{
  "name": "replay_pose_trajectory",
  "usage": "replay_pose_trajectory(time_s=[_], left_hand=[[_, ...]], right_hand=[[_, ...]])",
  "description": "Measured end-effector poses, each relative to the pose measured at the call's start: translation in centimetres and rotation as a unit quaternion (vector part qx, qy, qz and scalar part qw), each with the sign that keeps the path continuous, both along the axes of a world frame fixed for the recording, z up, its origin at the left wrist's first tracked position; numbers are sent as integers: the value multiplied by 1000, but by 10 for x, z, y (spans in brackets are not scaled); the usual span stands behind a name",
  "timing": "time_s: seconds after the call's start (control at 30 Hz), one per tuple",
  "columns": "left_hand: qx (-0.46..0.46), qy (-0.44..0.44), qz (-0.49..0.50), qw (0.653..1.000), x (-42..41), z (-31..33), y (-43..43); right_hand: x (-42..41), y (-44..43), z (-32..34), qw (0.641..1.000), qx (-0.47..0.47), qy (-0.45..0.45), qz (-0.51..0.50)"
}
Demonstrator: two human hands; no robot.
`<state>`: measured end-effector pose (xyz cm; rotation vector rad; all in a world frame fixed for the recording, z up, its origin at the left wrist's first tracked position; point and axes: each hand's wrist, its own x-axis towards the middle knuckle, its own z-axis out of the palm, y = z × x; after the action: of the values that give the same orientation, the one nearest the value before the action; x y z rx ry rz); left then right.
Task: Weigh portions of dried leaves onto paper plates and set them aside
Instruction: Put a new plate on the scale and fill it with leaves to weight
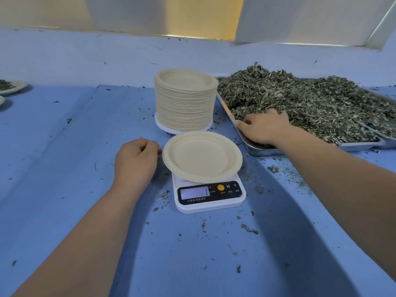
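Observation:
A bare paper plate (201, 156) lies on a small white kitchen scale (211, 196) at the centre of the blue table. My left hand (136, 159) rests on the table just left of the plate, fingers loosely curled, holding nothing. My right hand (264, 128) reaches into the near corner of a metal tray (360, 144) heaped with dried leaves (304, 99). Its fingers are curled down into the leaves, gathering a handful. A tall stack of paper plates (185, 99) stands behind the scale.
At the far left edge sits a plate (12, 87) with leaves on it, and the rim of another plate (1, 100) shows below it. Leaf crumbs (248, 228) are scattered over the blue table around the scale. A wall rises behind.

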<state>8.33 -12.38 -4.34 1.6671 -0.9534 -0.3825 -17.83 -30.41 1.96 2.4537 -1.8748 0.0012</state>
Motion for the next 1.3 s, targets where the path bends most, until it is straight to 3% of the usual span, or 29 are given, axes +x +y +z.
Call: replay_pose_trajectory(time_s=[0.1,0.17,0.27,0.43,0.6,0.77,0.9,1.03,1.17,1.3], left_hand=[[-5,7,-3,1000,0,1,1],[-7,10,-4,1000,-1,0,0],[-5,8,-3,1000,0,0,0],[-1,7,-2,1000,0,0,1],[-1,16,2,1000,0,0,2],[1,20,2,1000,-1,1,2],[0,19,-1,1000,0,0,2],[-2,16,-4,1000,0,-1,2],[-6,10,-4,1000,-1,-1,1],[-6,7,-1,1000,-1,-1,2]], right_hand=[[4,5,-7,975,200,-94,10],[4,9,-6,971,217,-100,28],[4,17,-5,982,170,-61,52],[-10,32,-24,988,-55,-106,100],[-11,25,-21,983,-24,-164,79],[-14,11,-9,959,-121,-248,65],[-14,9,-14,969,-110,-207,74],[-16,9,-9,945,-172,-270,70],[-15,10,-14,960,-140,-227,82],[-17,8,-9,941,-176,-281,64]])
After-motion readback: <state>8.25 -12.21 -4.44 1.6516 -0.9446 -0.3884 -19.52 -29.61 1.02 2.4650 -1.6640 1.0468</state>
